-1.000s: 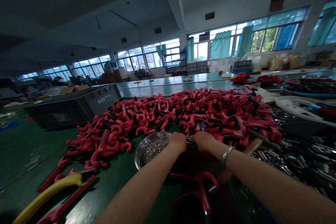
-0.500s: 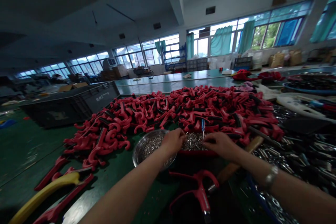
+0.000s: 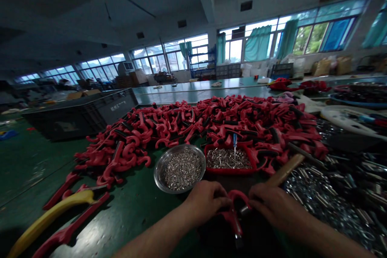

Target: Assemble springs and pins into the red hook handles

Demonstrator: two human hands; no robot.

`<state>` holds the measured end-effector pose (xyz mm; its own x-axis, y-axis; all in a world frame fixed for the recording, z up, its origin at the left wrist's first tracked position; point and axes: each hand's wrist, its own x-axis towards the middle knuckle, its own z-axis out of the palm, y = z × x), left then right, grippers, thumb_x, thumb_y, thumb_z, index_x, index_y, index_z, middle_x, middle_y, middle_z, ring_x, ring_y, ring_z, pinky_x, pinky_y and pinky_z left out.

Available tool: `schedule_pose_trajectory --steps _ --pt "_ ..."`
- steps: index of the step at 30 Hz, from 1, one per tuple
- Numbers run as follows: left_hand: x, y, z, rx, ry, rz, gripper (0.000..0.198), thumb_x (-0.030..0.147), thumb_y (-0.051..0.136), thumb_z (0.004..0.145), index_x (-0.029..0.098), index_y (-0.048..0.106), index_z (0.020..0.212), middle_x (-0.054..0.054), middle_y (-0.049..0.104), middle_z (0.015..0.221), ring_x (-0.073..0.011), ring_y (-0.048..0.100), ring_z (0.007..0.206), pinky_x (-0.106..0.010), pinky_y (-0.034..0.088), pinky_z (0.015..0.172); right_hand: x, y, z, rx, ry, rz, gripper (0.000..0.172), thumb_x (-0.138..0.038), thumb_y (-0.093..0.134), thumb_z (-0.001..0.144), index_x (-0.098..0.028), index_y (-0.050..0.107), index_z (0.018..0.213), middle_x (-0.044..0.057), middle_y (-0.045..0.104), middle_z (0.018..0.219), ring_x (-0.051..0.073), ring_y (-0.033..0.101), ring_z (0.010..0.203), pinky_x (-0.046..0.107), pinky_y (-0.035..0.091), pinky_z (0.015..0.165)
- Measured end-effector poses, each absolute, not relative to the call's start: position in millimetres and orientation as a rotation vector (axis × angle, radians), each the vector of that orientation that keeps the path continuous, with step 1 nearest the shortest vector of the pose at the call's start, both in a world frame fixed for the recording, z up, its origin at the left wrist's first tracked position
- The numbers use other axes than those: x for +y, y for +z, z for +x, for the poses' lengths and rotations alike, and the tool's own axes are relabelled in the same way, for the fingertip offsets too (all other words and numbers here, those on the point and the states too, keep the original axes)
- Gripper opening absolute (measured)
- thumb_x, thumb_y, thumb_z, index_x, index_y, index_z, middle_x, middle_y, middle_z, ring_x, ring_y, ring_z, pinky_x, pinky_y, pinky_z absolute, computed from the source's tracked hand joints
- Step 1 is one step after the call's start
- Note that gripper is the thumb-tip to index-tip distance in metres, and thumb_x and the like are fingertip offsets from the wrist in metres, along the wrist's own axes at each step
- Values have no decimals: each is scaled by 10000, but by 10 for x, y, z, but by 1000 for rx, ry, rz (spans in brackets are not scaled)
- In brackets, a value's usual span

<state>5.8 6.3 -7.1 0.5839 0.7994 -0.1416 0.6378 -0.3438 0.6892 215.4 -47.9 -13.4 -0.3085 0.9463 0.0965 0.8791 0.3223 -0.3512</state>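
Both hands are down on the work now! The left hand (image 3: 205,203) and the right hand (image 3: 275,205) sit close together at six o'clock, fingers curled in on a red spring clamp (image 3: 233,214) that lies between them. Its long axis runs from the arched top near twelve down to a dark tip at six, pointing back toward the person. The right hand is the nearer to the steel coil spring (image 3: 245,210), its fingertips (image 3: 251,198) right up against the arch, while the left closes on the clamp from the other side. Compared with the half-second-ago view, both hands have pulled back from the red tray (image 3: 229,159) of metal pins, now uncovered at twelve, with a small screwdriver (image 3: 234,145) standing in it. The steel bowl (image 3: 179,170) of tiny metal parts sits untouched at eleven, and the wooden hammer handle (image 3: 286,170) lies at one.
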Motion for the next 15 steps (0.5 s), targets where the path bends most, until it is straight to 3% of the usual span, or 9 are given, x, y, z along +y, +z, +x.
schedule_pose_trajectory --steps 4,8,12,15 --pt "60 -26 114 1156 257 2299 212 385 543 783 217 656 847 10 673 820 -152 594 757 -238 419 643 -542 -188 2107 -2405 181 -1656 215 -83 424 764 -175 618 776 76 630 746 236 612 676 364 483 599" --pt "14 23 164 1202 200 2507 222 394 506 818 210 624 862 -9 656 871 -184 597 810 -279 441 691 -634 -320 2128 -2438 -37 -1545 286 -96 396 785 -200 640 891 89 652 810 222 629 696 339 519 597" --pt "-98 90 273 1166 30 2813 191 296 488 834 146 592 890 -64 635 844 -222 595 769 -314 464 633 -750 -437 2171 -2365 -309 -1415 381 -91 349 771 -208 617 1014 105 667 912 206 648 702 298 549 557" --pt "-173 105 368 1034 -83 3042 160 180 469 819 98 586 893 -99 615 810 -227 580 716 -317 462 569 -802 -448 2214 -2364 -281 -1445 459 -66 323 737 -180 579 1101 104 662 984 210 653 776 314 560 612"
